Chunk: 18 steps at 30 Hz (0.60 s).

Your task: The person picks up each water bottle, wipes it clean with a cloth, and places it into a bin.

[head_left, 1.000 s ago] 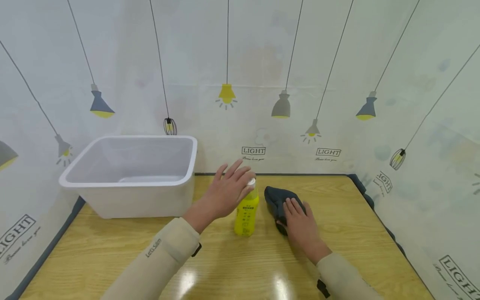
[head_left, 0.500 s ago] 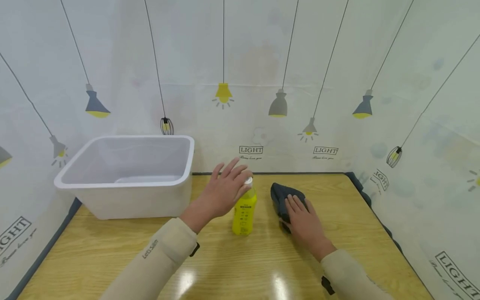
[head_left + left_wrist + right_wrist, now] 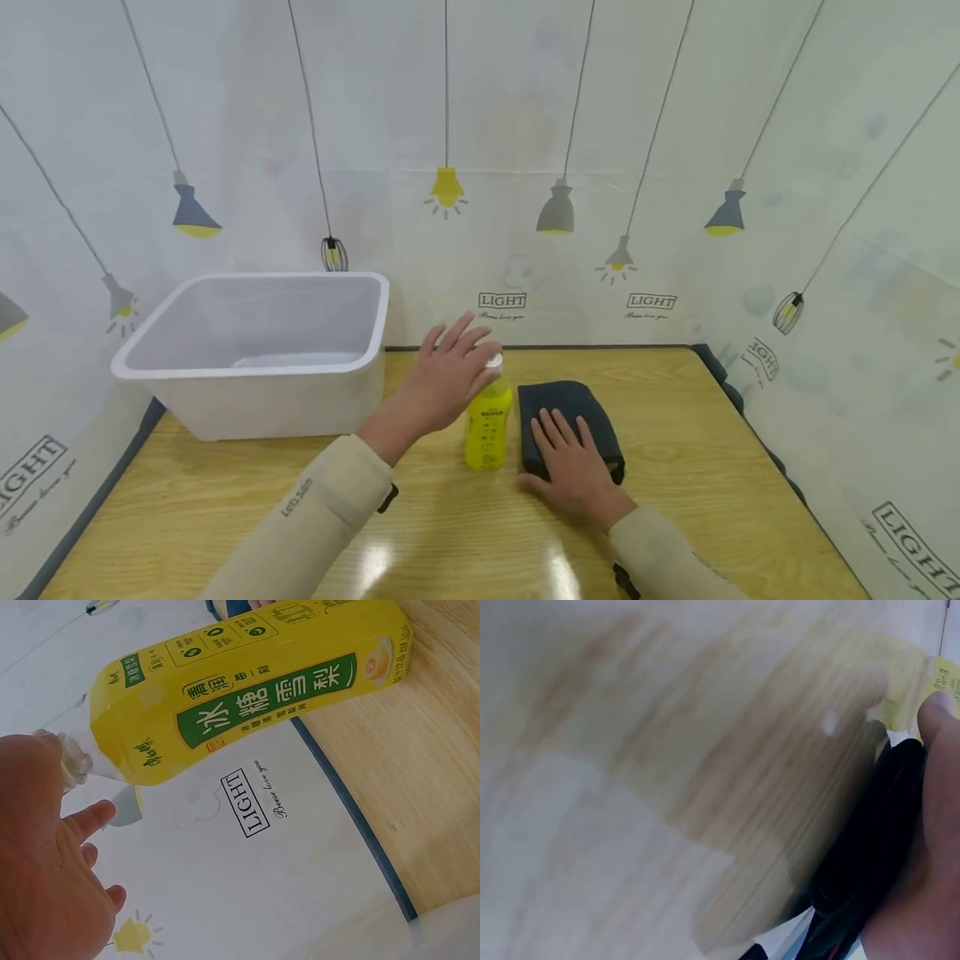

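A bottle of yellow drink [image 3: 488, 425] with a white cap stands upright near the middle of the table. My left hand [image 3: 441, 379] is at its top, thumb and index finger about the cap, the other fingers spread loosely. The left wrist view shows the bottle's printed label [image 3: 262, 701] and the hand at its neck. Just right of the bottle lies a dark navy folded fabric item [image 3: 566, 400], its exact kind unclear. My right hand [image 3: 570, 475] rests on it with straight, spread fingers. From the right wrist, its thick dark edge [image 3: 870, 832] shows beside the hand.
A large white plastic tub [image 3: 247, 404] stands at the back left of the wooden table [image 3: 675, 467]. A white cloth wall printed with lamps [image 3: 615, 125] closes off the back and both sides.
The fabric item went from bunched up to lying flatter and squarer, nearer the bottle. My right hand shifted left and lies flat on it. The left hand and bottle stay almost still.
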Motion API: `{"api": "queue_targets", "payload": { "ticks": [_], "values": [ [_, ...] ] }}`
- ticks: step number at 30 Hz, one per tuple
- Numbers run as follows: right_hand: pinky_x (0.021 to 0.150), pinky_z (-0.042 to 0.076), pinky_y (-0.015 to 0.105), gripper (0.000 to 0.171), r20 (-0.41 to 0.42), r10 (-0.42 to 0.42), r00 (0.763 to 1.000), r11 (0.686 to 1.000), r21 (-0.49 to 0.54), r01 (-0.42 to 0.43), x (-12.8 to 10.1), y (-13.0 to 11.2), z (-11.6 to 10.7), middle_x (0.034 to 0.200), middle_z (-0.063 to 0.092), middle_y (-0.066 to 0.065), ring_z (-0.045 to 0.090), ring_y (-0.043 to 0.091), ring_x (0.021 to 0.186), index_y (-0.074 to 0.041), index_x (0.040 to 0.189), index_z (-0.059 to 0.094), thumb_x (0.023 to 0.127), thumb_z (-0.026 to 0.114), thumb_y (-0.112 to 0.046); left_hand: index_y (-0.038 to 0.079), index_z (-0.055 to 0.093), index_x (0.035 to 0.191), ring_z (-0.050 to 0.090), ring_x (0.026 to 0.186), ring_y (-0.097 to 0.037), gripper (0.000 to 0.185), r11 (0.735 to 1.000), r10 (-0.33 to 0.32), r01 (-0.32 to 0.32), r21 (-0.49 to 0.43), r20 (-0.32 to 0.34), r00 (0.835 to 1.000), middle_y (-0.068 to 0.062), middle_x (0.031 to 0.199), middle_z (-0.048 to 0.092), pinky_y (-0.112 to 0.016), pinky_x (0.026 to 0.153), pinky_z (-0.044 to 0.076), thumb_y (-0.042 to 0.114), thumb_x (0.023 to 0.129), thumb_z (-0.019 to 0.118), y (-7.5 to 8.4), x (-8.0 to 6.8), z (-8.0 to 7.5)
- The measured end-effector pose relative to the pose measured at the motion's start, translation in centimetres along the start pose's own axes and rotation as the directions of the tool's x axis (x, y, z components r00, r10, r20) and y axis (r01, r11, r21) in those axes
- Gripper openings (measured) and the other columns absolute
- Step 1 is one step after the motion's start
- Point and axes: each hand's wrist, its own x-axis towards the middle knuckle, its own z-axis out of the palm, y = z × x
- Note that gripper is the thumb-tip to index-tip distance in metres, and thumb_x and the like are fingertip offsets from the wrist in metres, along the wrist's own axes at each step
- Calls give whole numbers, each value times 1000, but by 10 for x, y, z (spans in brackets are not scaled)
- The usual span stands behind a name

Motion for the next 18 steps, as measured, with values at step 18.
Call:
{"api": "queue_targets", "payload": {
  "ticks": [18],
  "values": [
    [121, 12, 57, 76, -23, 8, 1000, 996, 85, -6, 3, 6, -47, 161, 25, 14, 21, 33, 150, -6, 153, 29, 98, 43, -58, 20, 59, 120, 18, 151, -23, 38, 997, 65, -58, 45, -182, 981, 0, 152, 42, -46, 120, 20, 50, 98, 50, -6, 2, -29]
  ]
}}
